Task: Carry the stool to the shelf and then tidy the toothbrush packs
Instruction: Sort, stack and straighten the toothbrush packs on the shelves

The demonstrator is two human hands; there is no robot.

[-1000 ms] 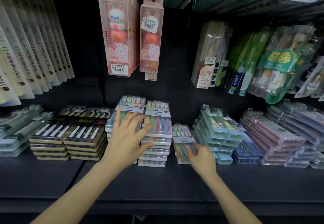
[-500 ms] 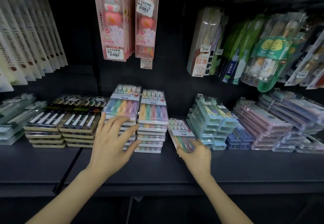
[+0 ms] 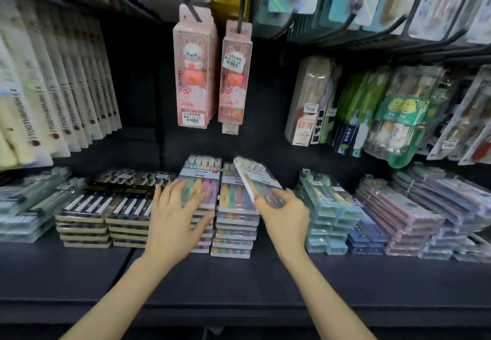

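Observation:
Two stacks of pastel toothbrush packs stand side by side on the dark shelf (image 3: 239,281): a left stack (image 3: 202,177) and a right stack (image 3: 235,233). My left hand (image 3: 175,217) lies with spread fingers on the left stack's top pack. My right hand (image 3: 284,214) grips the near end of one more pastel toothbrush pack (image 3: 257,177), lifted and tilted above the right stack. No stool is in view.
Black-and-white toothbrush packs (image 3: 106,206) are stacked to the left. Pale blue packs (image 3: 326,206) and pink-purple packs (image 3: 398,212) lie to the right. Pink rabbit packs (image 3: 194,68) hang from hooks above, with white toothbrush cards (image 3: 53,105) hanging at left.
My right hand has picked the loose pack up from the shelf beside the stacks and carried it up and left over the right stack. My left hand slid back onto the left stack's top.

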